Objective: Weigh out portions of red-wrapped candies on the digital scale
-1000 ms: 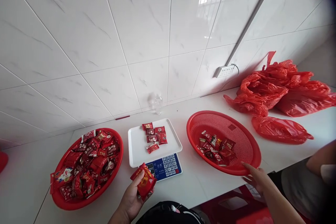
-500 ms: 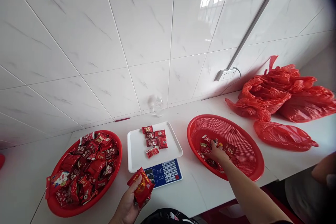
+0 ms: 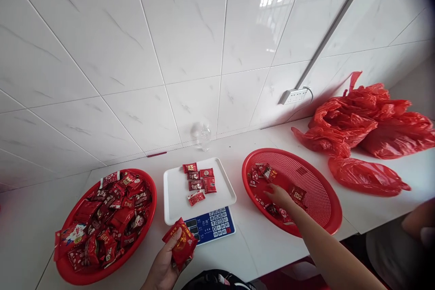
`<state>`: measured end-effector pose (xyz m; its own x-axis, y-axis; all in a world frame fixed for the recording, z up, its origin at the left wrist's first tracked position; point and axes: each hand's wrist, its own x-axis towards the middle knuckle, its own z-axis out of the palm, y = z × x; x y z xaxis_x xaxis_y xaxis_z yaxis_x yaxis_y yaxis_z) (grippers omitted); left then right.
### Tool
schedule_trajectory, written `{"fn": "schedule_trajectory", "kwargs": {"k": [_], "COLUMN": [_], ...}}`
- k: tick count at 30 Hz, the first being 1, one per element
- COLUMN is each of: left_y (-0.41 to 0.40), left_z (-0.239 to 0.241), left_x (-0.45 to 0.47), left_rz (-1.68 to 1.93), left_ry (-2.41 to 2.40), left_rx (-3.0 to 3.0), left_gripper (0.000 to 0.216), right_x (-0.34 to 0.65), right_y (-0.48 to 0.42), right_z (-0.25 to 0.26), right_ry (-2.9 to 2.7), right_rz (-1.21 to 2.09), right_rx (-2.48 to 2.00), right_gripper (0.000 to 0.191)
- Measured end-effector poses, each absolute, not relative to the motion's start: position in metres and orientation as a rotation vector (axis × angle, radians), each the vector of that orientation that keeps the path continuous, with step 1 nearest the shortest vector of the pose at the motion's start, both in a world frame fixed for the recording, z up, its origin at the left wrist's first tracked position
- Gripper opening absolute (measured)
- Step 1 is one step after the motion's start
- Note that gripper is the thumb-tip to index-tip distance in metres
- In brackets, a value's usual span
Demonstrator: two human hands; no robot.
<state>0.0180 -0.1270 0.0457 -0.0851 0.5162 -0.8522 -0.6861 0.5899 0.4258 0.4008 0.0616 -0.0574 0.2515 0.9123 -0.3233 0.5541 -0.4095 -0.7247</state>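
One square white plastic tray [image 3: 176,204] had crumpled red plastic bags [image 3: 353,122], too bunched to count, at two o'clock. One oval red plastic basket [image 3: 84,279], heaped with wrapped red sweets [image 3: 122,219], stood at eight o'clock; a second, sparser basket [image 3: 317,195] stood at three. The tray, on one blue-and-white keypad scale [image 3: 221,223], bore six small red packets [image 3: 196,185]. At seven o'clock the person's left hand [image 3: 165,263] was closed round a gold-printed red packet [image 3: 184,243], hiding the scale's corner. The right hand [image 3: 280,195], fingers half open, reached into the sparser basket; whether it gripped anything could not be told.
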Motion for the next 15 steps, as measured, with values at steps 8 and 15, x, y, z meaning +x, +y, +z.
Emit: {"fn": "schedule_trajectory", "kwargs": {"k": [8, 15], "left_y": [-0.126, -0.126], "left_z": [0.041, 0.048], "left_x": [0.019, 0.026], "left_rz": [0.978, 0.959], "left_ry": [1.358, 1.358], "left_rx": [-0.147, -0.111], "left_gripper": [0.038, 0.042], "right_x": [0.430, 0.392], "right_y": [0.034, 0.029], "right_z": [-0.045, -0.042], "right_ry": [-1.707, -2.079], "right_rz": [1.017, 1.081], "right_rx": [-2.058, -1.799], "right_gripper": [0.022, 0.024]}}
